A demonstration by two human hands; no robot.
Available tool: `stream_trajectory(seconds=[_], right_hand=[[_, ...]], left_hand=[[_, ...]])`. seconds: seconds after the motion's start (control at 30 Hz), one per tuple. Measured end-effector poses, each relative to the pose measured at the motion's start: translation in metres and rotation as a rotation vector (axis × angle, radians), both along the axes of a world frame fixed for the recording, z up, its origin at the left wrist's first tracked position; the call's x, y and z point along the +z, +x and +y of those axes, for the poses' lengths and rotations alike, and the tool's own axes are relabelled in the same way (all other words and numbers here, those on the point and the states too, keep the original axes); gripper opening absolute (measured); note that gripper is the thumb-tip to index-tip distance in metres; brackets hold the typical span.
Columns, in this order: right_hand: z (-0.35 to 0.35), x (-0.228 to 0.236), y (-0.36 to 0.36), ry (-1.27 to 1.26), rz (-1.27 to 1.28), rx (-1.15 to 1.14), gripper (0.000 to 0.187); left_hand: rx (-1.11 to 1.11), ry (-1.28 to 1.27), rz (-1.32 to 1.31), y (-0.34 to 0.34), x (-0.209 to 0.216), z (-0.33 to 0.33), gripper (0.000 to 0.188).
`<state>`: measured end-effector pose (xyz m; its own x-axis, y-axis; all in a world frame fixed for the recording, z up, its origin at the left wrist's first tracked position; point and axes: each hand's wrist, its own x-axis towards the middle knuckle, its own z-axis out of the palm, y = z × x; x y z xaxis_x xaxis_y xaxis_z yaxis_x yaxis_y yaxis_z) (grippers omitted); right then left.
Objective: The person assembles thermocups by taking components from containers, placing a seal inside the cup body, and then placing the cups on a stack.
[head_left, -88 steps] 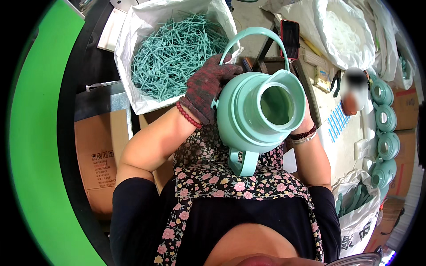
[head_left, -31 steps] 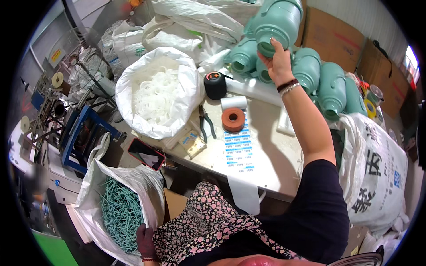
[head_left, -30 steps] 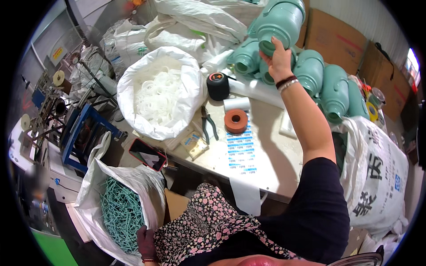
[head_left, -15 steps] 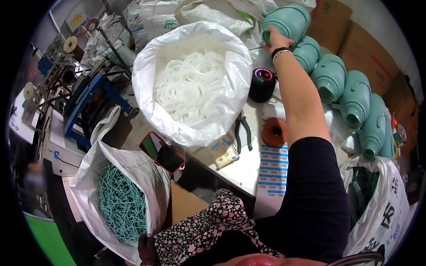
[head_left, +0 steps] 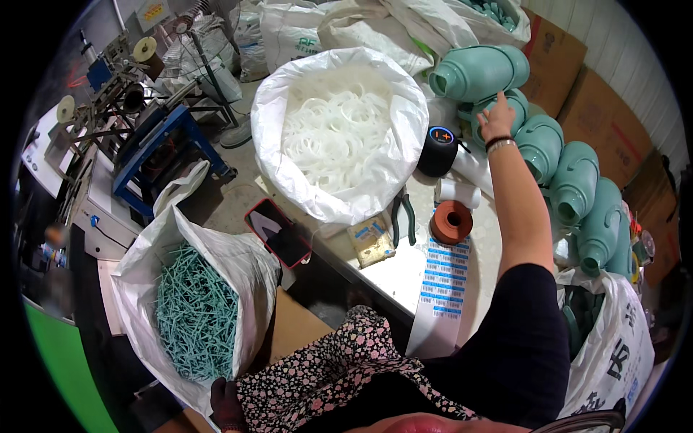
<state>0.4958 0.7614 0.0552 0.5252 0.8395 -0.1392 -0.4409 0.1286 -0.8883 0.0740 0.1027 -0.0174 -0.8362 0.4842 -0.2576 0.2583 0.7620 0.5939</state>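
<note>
At the back right, my right hand point(head_left: 497, 119) is open, with its fingers reaching up and apart. It lies over a pale green plastic flask shell point(head_left: 517, 102), seeming to touch it. Just beyond the fingertips, another green flask shell point(head_left: 473, 73) lies on its side, mouth to the left. More of these shells point(head_left: 574, 184) with side handles line the right side. My left hand point(head_left: 227, 405), in a dark glove, is low beside the rim of a white woven sack point(head_left: 253, 270) of thin green plastic pieces point(head_left: 196, 314). Its fingers cannot be made out.
A big white sack point(head_left: 271, 148) of clear plastic rings stands on the table. Nearby are a black speaker point(head_left: 436, 153), pliers point(head_left: 404, 216), a reddish-brown roll point(head_left: 451, 222), a label sheet point(head_left: 442, 281) and a phone point(head_left: 279, 232). Another sack point(head_left: 621, 339) stands at right.
My right hand has let go of the topmost flask shell and come back toward me, over the neighbouring shell. That shell now lies at the far end of the row. The view has shifted slightly.
</note>
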Motion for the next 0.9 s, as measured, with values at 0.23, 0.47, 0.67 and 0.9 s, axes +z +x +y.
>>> stream_trajectory(seconds=[0.23,0.47,0.67,0.9], right_hand=[[-0.148,-0.071,-0.017,-0.016,0.009,0.236,0.048],[-0.334,-0.119,-0.135,0.026,0.107,0.898,0.028],[-0.462,-0.158,-0.202,0.758,-1.507,0.963,0.039],[-0.455,-0.165,-0.209,0.555,-1.285,1.223,0.026]], left_hand=[[0.131,0.232,0.021,-0.016,-0.038,-0.068,0.039],[-0.040,0.270,0.097,-0.030,-0.056,-0.076,0.024],[-0.090,0.132,0.251,-0.039,-0.068,-0.099,0.027],[0.194,0.247,0.575,-0.049,-0.062,-0.119,0.027]])
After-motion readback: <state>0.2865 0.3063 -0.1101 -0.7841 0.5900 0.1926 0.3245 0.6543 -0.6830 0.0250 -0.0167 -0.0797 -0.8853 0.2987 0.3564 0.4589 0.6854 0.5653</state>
